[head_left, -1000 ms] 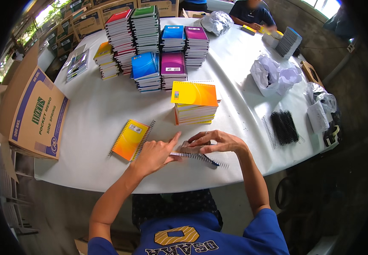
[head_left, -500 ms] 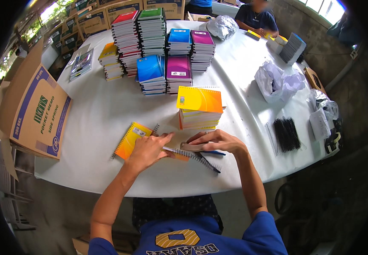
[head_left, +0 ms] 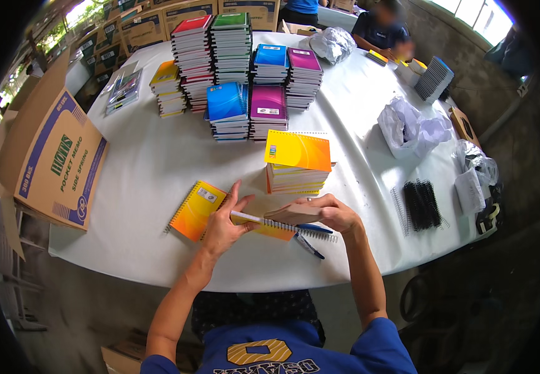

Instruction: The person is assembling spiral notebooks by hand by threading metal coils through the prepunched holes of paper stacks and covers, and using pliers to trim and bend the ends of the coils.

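My left hand [head_left: 223, 221] grips the left end of a small spiral notebook [head_left: 246, 217], seen edge-on, between thumb and fingers. A wire coil [head_left: 316, 235] runs along its edge and sticks out past it to the right. My right hand [head_left: 338, 214] holds a flat grey-brown board [head_left: 295, 214] against the coil; whether it is the notebook's back cover I cannot tell. Beneath them lie an orange cover [head_left: 276, 232], partly hidden, and a blue pen [head_left: 310, 248]. A yellow-orange notebook [head_left: 198, 210] lies flat by my left hand.
A stack of yellow notebooks [head_left: 298, 162] stands just beyond my hands. Taller coloured stacks [head_left: 232, 47] rise behind. An open carton [head_left: 61, 162] is at left. Black coils [head_left: 420, 204] and a white plastic bag [head_left: 407, 128] lie right. Another person [head_left: 382, 31] sits at the far side.
My left hand's fingers have lifted and spread around the notebook's end. My right hand has tilted the brown board so its flat face shows. The view has shifted slightly.
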